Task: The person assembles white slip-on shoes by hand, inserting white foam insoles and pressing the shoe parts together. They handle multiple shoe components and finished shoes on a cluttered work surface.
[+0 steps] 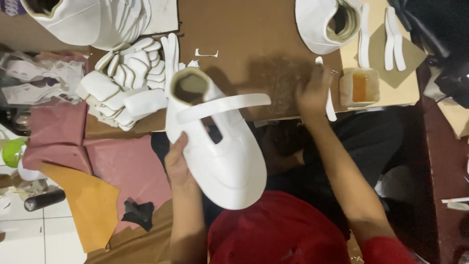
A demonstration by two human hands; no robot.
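My left hand [177, 161] grips a white shoe upper [220, 156] from its left side, toe pointing toward me. A loose white strap [222, 106] lies across its open collar. My right hand [313, 93] reaches out over the brown cardboard board [244, 39] and holds a thin white stick [326, 88], close to a small tub of amber glue [359, 87]. The fingers are blurred.
A pile of white cut shoe pieces [127, 83] lies left of the shoe. More white uppers [88, 19] [322, 22] sit at the back. White strips [393, 39] rest on tan card. Pink and orange leather sheets [97, 171] lie at the left.
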